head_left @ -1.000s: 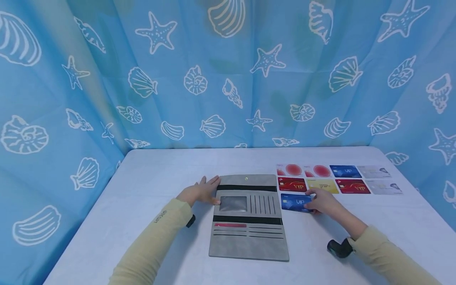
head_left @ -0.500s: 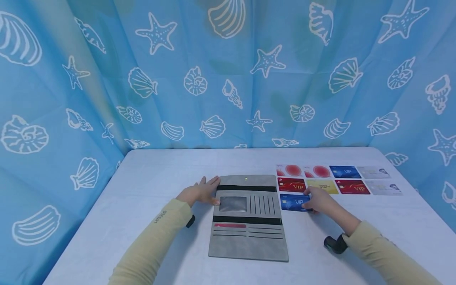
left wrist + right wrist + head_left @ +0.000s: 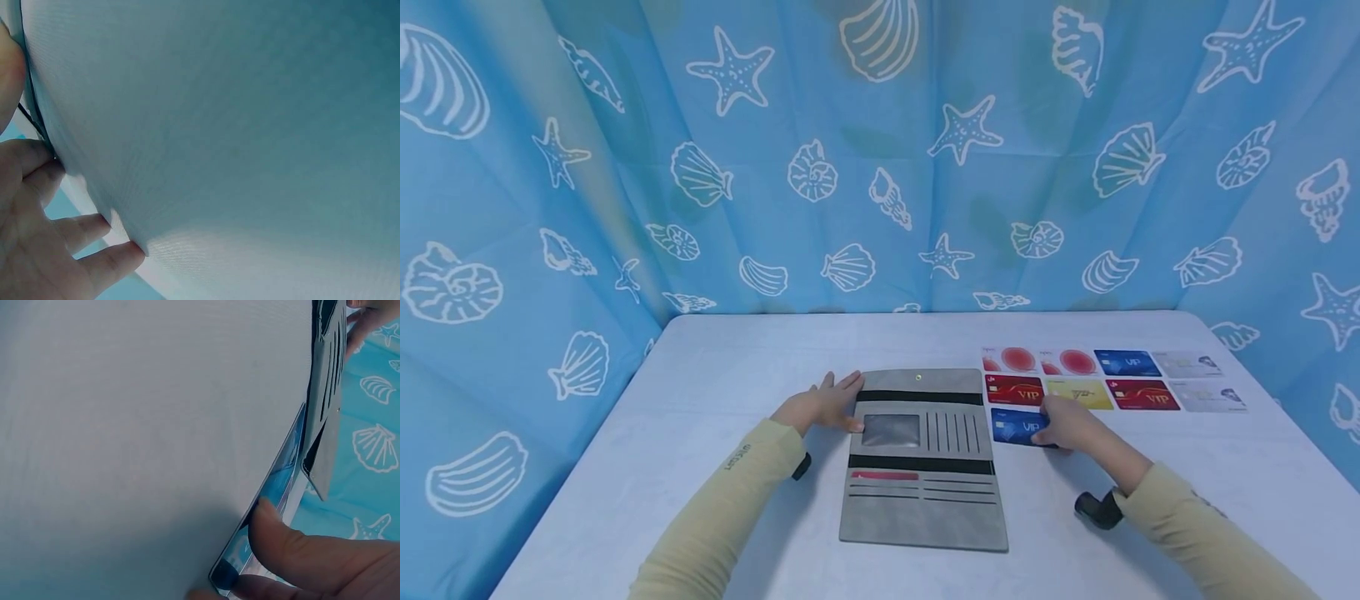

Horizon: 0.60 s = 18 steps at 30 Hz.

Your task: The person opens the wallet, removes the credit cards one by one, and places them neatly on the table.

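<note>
A grey wallet (image 3: 925,521) lies unfolded on the white table, with card slots, a clear window and a red card (image 3: 884,476) showing in one slot. My left hand (image 3: 824,406) rests at the wallet's left edge, fingers spread and straight, thumb touching it. To the wallet's right, my right hand (image 3: 1071,422) pinches a blue VIP card (image 3: 1017,426) at its right end. In the right wrist view the thumb (image 3: 275,534) is on the near side of the blue card. My hand hides the card's right end.
Behind the blue card lie several cards in two rows, among them a red VIP card (image 3: 1015,389), a yellow card (image 3: 1084,393) and a silver card (image 3: 1208,395). A blue shell-patterned curtain (image 3: 880,167) hangs behind the table (image 3: 737,350).
My right hand and wrist have shifted slightly to the left along the blue card. The card has barely moved. My left hand and the wallet stay where they were.
</note>
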### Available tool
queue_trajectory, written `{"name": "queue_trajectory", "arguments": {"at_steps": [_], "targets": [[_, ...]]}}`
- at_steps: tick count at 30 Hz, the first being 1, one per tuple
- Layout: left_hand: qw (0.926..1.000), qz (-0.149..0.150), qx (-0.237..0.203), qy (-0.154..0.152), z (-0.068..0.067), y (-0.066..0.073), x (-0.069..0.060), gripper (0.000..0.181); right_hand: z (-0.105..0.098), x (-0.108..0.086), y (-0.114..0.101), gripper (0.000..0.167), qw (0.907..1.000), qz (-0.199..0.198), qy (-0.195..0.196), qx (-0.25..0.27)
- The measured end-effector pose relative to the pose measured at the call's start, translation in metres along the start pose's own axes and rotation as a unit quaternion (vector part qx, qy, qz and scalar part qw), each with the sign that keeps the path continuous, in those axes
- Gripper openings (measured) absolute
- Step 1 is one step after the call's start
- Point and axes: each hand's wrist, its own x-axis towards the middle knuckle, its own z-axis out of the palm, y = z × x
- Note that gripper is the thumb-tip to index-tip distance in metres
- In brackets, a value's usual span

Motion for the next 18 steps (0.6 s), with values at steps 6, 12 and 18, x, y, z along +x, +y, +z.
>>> {"name": "queue_trajectory", "arguments": {"at_steps": [6,12,18], "targets": [[1.0000,0.000,0.003,0.002,0.001,0.000,0.000,0.087,0.000,-0.001,0.003,0.053,1.0000,-0.007,0.002,-0.001],[1.0000,0.000,0.002,-0.001,0.000,-0.001,0.001,0.087,0.006,0.000,0.009,0.053,0.9987,-0.048,0.020,-0.002],[1.0000,0.000,0.001,-0.005,0.000,-0.001,0.000,0.087,0.005,0.001,0.011,0.051,0.9987,-0.049,0.010,-0.003]]}}
